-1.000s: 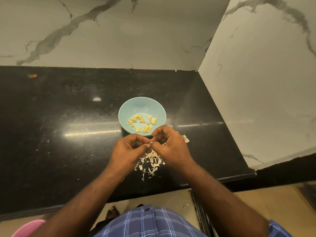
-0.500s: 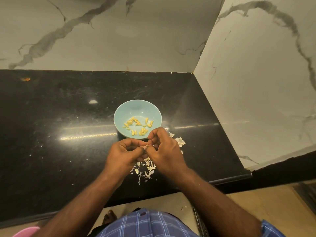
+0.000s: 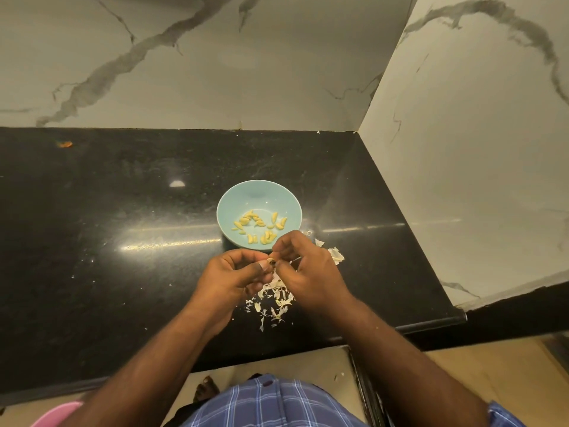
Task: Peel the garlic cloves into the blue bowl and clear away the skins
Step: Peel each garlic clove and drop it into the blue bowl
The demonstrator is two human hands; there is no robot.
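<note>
The blue bowl (image 3: 243,198) stands on the black counter and holds several peeled yellow garlic cloves (image 3: 260,227). Just in front of the bowl my left hand (image 3: 232,277) pinches a small garlic clove (image 3: 271,261) between thumb and fingers. My right hand (image 3: 308,271) meets it from the right, its fingertips pinching at the same clove. A pile of white garlic skins (image 3: 275,298) lies on the counter under and between my hands. More skin pieces (image 3: 335,255) lie to the right of my right hand.
The black counter (image 3: 123,226) runs left; its front edge is close to my body. Marble walls close the back and right side. A small orange scrap (image 3: 64,144) lies at the far left back. A pink object (image 3: 55,416) shows at the bottom left below the counter.
The view shifted slightly, and my hands stay together at the clove. My right fingers have lifted a little toward the bowl's near rim, and more skin pieces show to the right.
</note>
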